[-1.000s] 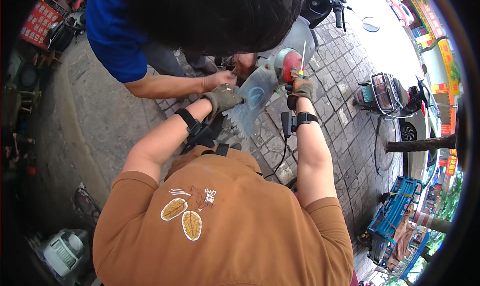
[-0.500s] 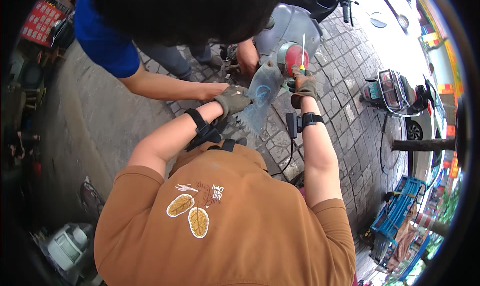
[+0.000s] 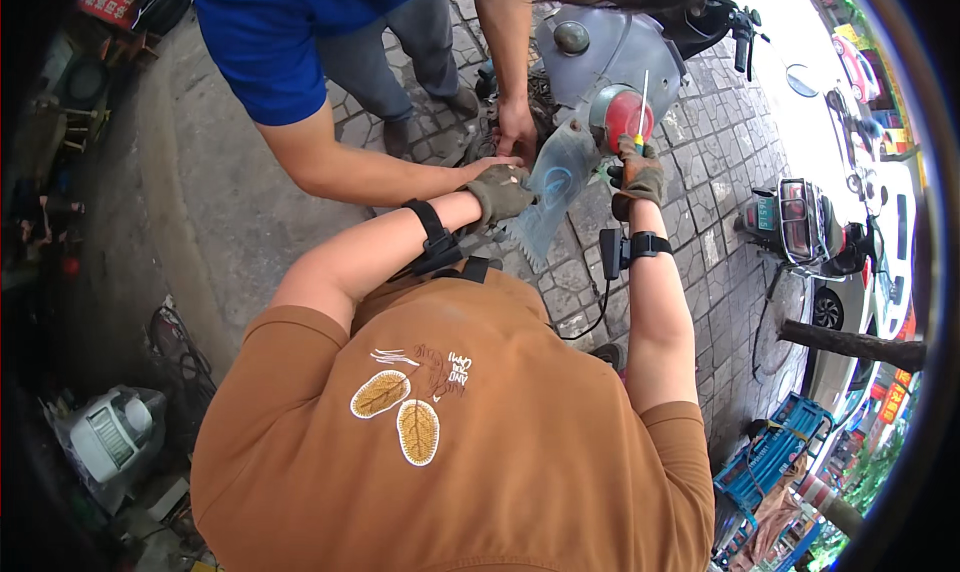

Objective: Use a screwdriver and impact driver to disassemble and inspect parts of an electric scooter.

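Observation:
My gloved left hand (image 3: 500, 192) is closed at the left edge of a translucent bluish mud flap (image 3: 550, 197) with a ragged lower end. My gloved right hand (image 3: 638, 177) grips a screwdriver (image 3: 636, 144) with a yellow-green handle, its shaft upright in front of the red tail light (image 3: 620, 122) on a grey scooter rear fender (image 3: 610, 47). A co-worker's right hand (image 3: 515, 132) reaches down beside the flap, left of the fender. Their other hand is mostly hidden behind my left glove.
The co-worker (image 3: 280, 62) leans in from upper left over grey paving (image 3: 700, 192). A parked scooter (image 3: 800, 222), white car (image 3: 850, 302), tree trunk (image 3: 840, 342) and blue cargo tricycle (image 3: 770, 452) stand at right. A bagged white appliance (image 3: 110, 427) lies at lower left.
The view has shifted, showing more of the scooter fender and the co-worker's arms. Both my hands appear slightly higher and further right, still on the flap and screwdriver.

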